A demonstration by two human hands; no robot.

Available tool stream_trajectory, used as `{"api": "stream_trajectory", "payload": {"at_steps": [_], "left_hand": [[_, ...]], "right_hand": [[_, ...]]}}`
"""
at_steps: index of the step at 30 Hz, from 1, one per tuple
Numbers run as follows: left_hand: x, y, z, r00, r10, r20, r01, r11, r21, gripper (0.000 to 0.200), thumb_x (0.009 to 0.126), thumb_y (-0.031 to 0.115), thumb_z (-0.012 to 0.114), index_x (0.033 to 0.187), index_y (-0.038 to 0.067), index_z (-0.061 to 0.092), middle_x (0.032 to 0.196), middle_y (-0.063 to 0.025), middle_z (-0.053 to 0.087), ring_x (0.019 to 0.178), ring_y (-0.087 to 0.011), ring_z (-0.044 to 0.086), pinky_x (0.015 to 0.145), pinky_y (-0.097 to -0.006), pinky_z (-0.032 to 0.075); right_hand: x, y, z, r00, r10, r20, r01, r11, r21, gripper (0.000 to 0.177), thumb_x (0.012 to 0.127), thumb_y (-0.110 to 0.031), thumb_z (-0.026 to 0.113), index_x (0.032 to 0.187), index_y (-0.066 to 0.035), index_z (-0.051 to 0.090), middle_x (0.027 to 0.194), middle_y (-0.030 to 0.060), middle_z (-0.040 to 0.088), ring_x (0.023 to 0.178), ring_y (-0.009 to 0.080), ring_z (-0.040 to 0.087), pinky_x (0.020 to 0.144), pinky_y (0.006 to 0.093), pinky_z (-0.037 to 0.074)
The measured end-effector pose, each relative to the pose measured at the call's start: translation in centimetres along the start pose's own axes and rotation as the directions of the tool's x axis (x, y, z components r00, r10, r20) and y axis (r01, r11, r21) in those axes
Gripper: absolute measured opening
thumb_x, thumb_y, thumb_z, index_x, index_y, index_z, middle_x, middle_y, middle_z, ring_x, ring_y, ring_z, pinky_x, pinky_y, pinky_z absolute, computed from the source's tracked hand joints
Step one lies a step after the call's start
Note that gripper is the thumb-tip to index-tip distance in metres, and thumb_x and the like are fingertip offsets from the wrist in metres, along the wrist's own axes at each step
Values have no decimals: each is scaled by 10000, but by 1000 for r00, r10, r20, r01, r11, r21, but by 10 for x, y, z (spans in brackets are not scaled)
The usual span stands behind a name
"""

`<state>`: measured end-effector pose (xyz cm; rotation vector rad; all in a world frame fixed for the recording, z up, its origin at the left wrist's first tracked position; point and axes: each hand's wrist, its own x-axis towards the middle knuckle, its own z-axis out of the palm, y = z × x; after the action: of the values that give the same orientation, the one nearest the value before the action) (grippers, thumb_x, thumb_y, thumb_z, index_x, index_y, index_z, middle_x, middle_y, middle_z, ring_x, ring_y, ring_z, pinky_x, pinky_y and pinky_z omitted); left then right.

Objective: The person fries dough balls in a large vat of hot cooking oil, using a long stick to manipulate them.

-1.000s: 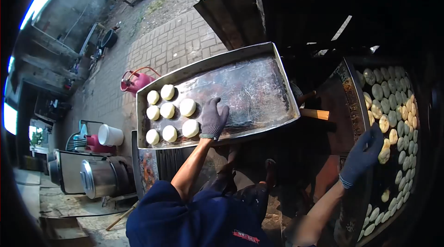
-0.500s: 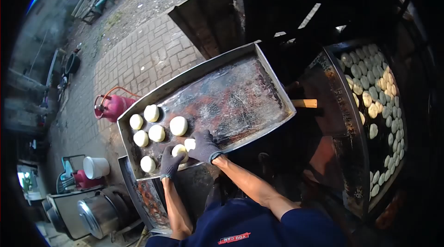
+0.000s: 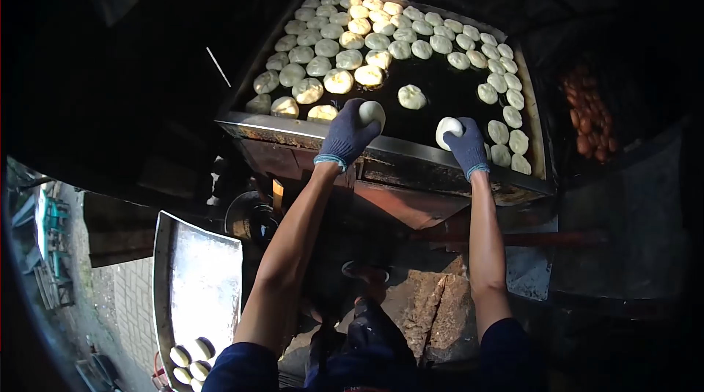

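My left hand (image 3: 350, 130), in a dark knitted glove, holds a pale dough ball (image 3: 372, 118) over the front edge of a wide frying pan (image 3: 397, 144). To the right, my right hand (image 3: 466, 144), gloved the same way, grips another dough ball (image 3: 449, 132) near the same edge. Several flattened dough pieces (image 3: 339, 81) lie in the dark oil, packed along the back and both sides. A single piece (image 3: 412, 97) floats between my hands, touching neither.
The metal tray (image 3: 199, 275) stands at the lower left with several dough balls (image 3: 200, 349) at its near end. A round dark pot (image 3: 249, 217) is beside it. Browned pieces (image 3: 589, 113) are heaped at the right.
The view has turned from the tray to the frying pan. Both hands have moved away from the tray, each with a dough ball, and are now at the pan's front edge.
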<state>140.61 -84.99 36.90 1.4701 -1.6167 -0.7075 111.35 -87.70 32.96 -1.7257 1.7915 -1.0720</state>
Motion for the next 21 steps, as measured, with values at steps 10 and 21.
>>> {"api": "stream_trajectory", "payload": {"at_steps": [10, 21], "left_hand": [[9, 1, 43, 989, -45, -139, 47, 999, 12, 705, 760, 324, 757, 1289, -29, 453, 1241, -260, 522, 1129, -402, 546, 942, -453, 467], [-643, -80, -248, 9, -139, -990, 991, 135, -10, 399, 826, 231, 634, 1131, -21, 585, 1066, -246, 584, 983, -415, 556, 859, -489, 443]], "right_hand": [[84, 73, 4, 943, -230, -240, 40, 796, -604, 649, 786, -383, 685, 1173, 121, 553, 1140, 327, 602, 1088, 433, 578, 941, 434, 461], [-312, -316, 219, 470, -592, 654, 135, 781, 610, 294, 926, -32, 555, 1211, 40, 569, 1121, 132, 634, 1016, 186, 624, 887, 288, 494]]}}
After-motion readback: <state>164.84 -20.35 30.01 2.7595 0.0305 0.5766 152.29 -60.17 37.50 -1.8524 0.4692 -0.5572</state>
